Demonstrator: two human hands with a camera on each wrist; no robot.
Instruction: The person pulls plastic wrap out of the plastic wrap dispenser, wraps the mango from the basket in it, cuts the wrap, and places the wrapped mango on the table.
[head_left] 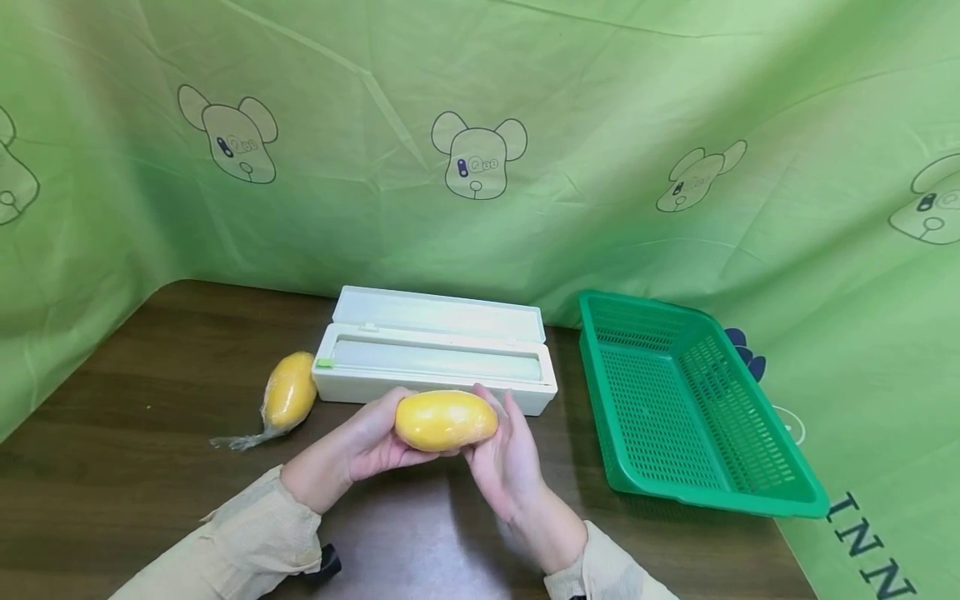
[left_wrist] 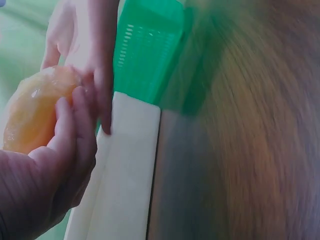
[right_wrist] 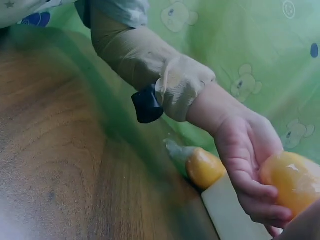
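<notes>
A yellow mango (head_left: pixel 446 419) with a shiny clear film over it is held up in front of me, its long side lying crosswise. My left hand (head_left: pixel 378 437) grips its left end, fingers curled underneath, as the right wrist view also shows. At the other end my right hand (head_left: pixel 512 467) touches the mango with its fingers extended and the palm turned inward. Behind both hands stands a white cling film dispenser (head_left: pixel 435 387), lid raised and roll visible inside. Left of it lies a second mango (head_left: pixel 291 390), wrapped in film with a twisted tail.
On the right of the brown wooden table (head_left: pixel 112 483) sits a green plastic basket (head_left: pixel 611 442) with slotted sides. A green curtain (head_left: pixel 360 208) with printed bear heads hangs behind the table. Dark blue rounded objects (head_left: pixel 742 350) show beyond the basket.
</notes>
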